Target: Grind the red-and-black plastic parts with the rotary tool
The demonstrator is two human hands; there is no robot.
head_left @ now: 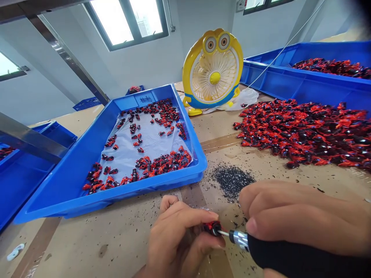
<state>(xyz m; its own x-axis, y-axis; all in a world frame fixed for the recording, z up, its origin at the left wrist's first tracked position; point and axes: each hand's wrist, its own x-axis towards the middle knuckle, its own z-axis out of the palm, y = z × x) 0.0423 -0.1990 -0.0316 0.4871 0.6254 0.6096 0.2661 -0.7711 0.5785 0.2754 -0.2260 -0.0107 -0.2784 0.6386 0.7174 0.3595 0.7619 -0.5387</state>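
Observation:
My left hand (pixel 179 235) pinches a small red and black plastic part (pixel 213 227) between thumb and fingers near the table's front. In my right hand (pixel 301 216) is a black-bodied electric screwdriver (pixel 278 251) with a silver collar. Its thin metal bit meets the dark round end of the part; how deep it reaches inside is hidden. Just beyond my hands lies a small heap of black shavings (pixel 233 179).
A blue tray (pixel 116 202) on the left holds many similar parts on a white sheet. To the right is a large pile of red and black parts (pixel 301 131), before blue bins (pixel 278 79). Behind stands a yellow fan (pixel 214 79). A metal post (pixel 69 58) slants at left.

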